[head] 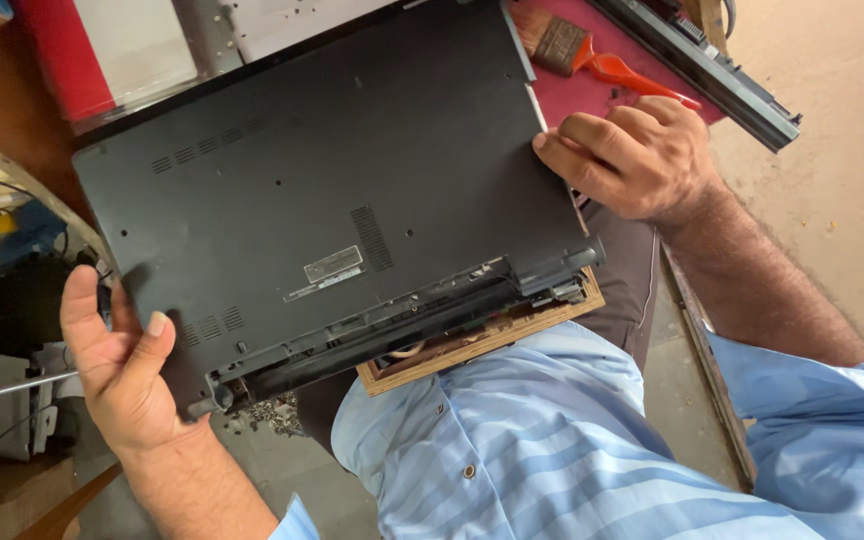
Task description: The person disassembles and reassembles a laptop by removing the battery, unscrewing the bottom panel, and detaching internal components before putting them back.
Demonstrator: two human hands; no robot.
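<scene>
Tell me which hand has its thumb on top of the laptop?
The left hand: its thumb lies on the laptop. The right hand curls fingers at the edge.

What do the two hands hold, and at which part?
Both hold the laptop, underside up: left hand at its left corner, right hand on its right edge.

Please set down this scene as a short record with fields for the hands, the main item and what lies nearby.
main item: dark laptop, upside down, battery bay open at the near edge
left hand: left hand grips the laptop's near left corner, thumb on the underside
right hand: right hand rests fingers on the laptop's right edge
support: wooden board under the near edge
nearby: paintbrush with red handle on a red mat; long black battery beyond it
</scene>
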